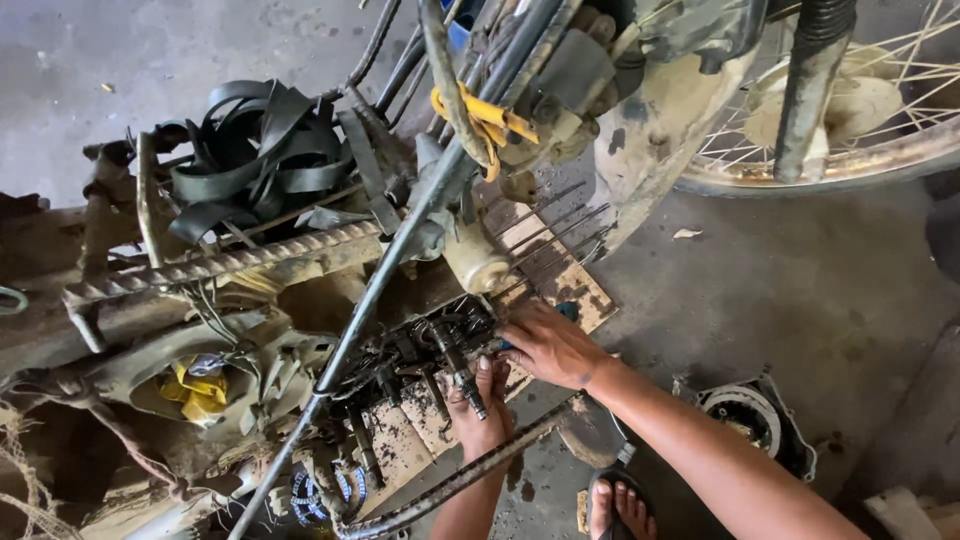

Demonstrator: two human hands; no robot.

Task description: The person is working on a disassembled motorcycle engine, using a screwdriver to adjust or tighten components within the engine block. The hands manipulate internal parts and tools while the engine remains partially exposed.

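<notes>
1. Hands work at the open engine case (420,350) of a stripped motorcycle lying on the concrete floor (800,290); every place below is told from that case.
2. The right hand (550,345) lies at the right edge of the case, palm down, fingers curled in on a small dark part there; a bit of blue shows under the fingertips, but what it is cannot be told.
3. The left hand (478,410) comes up from just below the case, its fingers wrapped around the lower end of a greasy gear shaft (458,368) that sticks out of the case at a slant.
4. The two hands are close together, nearly touching, each closed on its own part.
5. A long dark frame tube (400,240) runs slantwise across the case, from upper right down to lower left.
6. Above and left of the case sits a bundle of black rubber straps (260,150), with a ribbed steel bar (230,262) beneath it.
7. Under the case lies a stained wooden board (560,275), which reaches out to the upper right.
8. Left of the case, a yellow rag (200,390) is tucked among dusty bodywork.
9. Well to the upper right stand a rusty spoked wheel (860,150) and a coil-spring shock absorber (815,80).
10. Well to the right, a round engine cover (755,420) rests on the floor.
11. Below and right of the case, a foot in a sandal (620,505) shows at the bottom edge.
</notes>
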